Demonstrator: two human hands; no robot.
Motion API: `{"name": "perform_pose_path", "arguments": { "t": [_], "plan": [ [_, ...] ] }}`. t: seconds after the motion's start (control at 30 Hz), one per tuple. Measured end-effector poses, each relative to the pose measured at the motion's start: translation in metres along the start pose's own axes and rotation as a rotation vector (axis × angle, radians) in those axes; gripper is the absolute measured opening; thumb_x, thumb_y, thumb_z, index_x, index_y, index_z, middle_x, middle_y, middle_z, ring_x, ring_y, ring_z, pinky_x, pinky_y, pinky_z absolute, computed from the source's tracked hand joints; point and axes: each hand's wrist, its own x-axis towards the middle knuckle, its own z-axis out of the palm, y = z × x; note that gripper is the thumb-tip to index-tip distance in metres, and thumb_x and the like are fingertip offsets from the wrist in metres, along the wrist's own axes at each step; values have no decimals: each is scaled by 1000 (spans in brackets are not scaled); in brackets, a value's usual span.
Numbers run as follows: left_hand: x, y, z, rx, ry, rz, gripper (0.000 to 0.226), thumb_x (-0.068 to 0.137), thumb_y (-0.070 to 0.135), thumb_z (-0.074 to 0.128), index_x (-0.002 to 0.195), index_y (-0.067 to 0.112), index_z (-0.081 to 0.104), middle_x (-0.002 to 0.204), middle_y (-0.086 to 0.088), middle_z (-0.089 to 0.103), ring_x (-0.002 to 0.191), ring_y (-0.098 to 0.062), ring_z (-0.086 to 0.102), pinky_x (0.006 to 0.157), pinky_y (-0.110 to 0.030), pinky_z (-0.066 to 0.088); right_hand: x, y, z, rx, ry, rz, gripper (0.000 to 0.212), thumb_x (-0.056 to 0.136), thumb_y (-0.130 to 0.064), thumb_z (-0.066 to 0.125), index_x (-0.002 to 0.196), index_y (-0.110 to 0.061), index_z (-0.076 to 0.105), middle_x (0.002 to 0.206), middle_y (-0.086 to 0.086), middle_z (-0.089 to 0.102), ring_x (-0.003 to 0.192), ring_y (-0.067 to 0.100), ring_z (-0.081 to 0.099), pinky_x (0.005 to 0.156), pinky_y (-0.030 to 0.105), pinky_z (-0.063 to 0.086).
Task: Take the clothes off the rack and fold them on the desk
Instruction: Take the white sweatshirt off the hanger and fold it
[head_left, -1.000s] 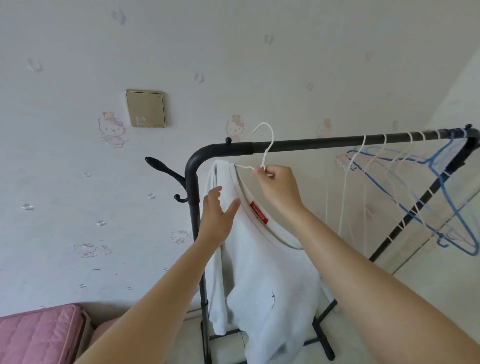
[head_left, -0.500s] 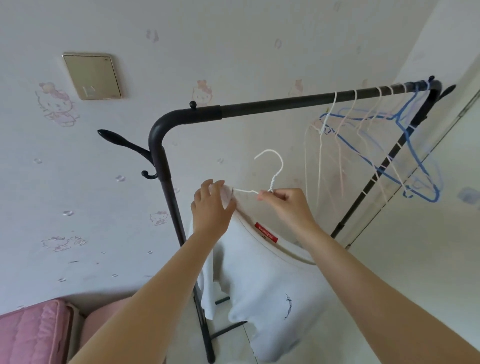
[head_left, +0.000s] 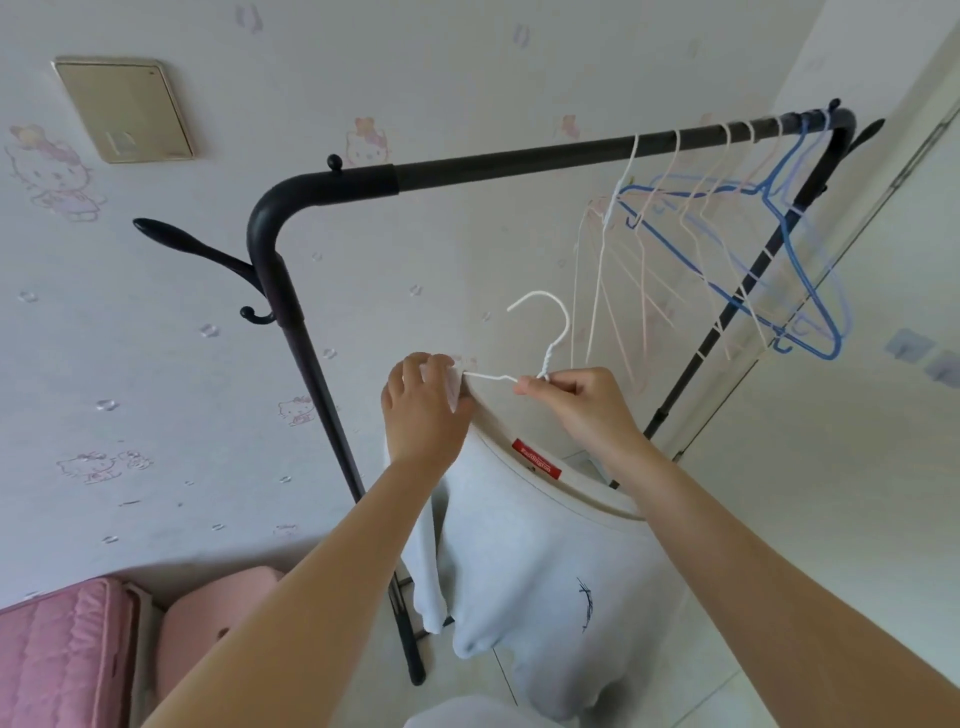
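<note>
White shirt (head_left: 530, 561) on its hanger (head_left: 551, 332), held clear of the rack (head_left: 519, 163).
Right hand (head_left: 576, 397) pinches the hanger neck; left hand (head_left: 423, 415) fingers grip the shirt shoulder at the hanger end. The shirt hangs below both hands.

Neck tag: the red tag (head_left: 536, 461) inside the collar of the white shirt (head_left: 545, 561) in front of you carries white lettering, too blurred to read.
Shirt front: a small dark scribble-like mark (head_left: 587, 605), not legible as letters.
Wall plate: the beige plate (head_left: 124, 109) shows a faint, unreadable mark.
Readable text: none you could make out.
</note>
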Motion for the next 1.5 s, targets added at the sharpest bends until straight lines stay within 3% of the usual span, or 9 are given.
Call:
{"name": "perform_pose_path", "arguments": {
  "t": [0.1, 0.23, 0.5, 0.67, 0.8, 0.97, 1.17, 1.37, 1.5],
  "plan": [
    [5, -2, -5, 49, 43, 55, 21, 94, 25, 48, 106, 14, 60, 111, -6, 59, 110, -29, 51, 101, -40, 37, -5, 3, -4, -5, 11, -20, 29, 81, -45, 68, 84, -19, 78, 93, 34, 64, 91, 48, 59, 86, 50, 50],
    [10, -11, -22, 137, -59, 137, 27, 99, 24, 39, 105, 9, 61, 100, -5, 63, 98, -26, 54, 87, -36, 44, -5, 5, -12, -69, 29, -22, 25, 87, -35, 64, 70, -20, 76, 47, 9, 42, 49, 19, 34, 58, 29, 32],
    [1, -25, -67, 260, -160, 30, 26, 102, 25, 32, 99, 8, 51, 80, -8, 57, 69, -29, 51, 59, -34, 38, -1, 18, -21, -267, -136, 24, 41, 89, -35, 54, 56, -11, 45, 52, -4, 36, 50, 14, 34, 61, 31, 34],
    [-10, -36, -92, 176, -162, -111, 24, 100, 20, 31, 93, 6, 48, 72, -9, 53, 70, -34, 53, 59, -37, 42, -16, 20, -17, -257, -237, -28, 43, 91, -31, 47, 56, -15, 27, 52, -2, 23, 50, 15, 20, 57, 32, 22],
    [-7, -48, -109, -73, -194, -274, 29, 99, 17, 30, 92, 5, 55, 111, -17, 61, 70, -24, 52, 55, -31, 39, -28, 21, -17, -214, -272, -87, 37, 88, -25, 41, 62, -5, 25, 63, 14, 22, 59, 22, 18, 57, 36, 19],
    [-7, -60, -131, -293, -220, -443, 36, 96, 14, 29, 105, -1, 61, 87, -10, 57, 78, -27, 52, 73, -41, 51, -33, 21, -21, 141, -171, -48, 35, 90, -17, 41, 57, -7, 36, 56, 11, 25, 51, 19, 19, 53, 36, 16],
    [-21, -17, -127, -234, -252, -281, 33, 99, 19, 30, 69, 12, 41, 72, -5, 46, 68, -24, 44, 55, -31, 32, -13, -13, 5, 15, -88, -29, 37, 104, -32, 34, 75, -14, 49, 53, -5, 33, 44, 9, 32, 52, 29, 35],
    [-29, 7, -131, -228, -249, -228, 27, 93, 25, 37, 70, 13, 31, 62, 1, 35, 57, -17, 34, 55, -31, 29, 33, -90, 24, -324, -5, -138, 15, 102, -20, 32, 105, -9, 43, 86, 3, 50, 77, 22, 49, 56, 30, 32],
    [-31, -6, -138, -223, -251, -255, 25, 92, 27, 38, 72, 14, 33, 64, -1, 38, 57, -18, 35, 56, -30, 30, 66, -124, 36, -429, 0, -172, 32, 95, -3, 31, 123, -3, 47, 108, 12, 52, 95, 28, 53, 72, 30, 41]
  ]
}}
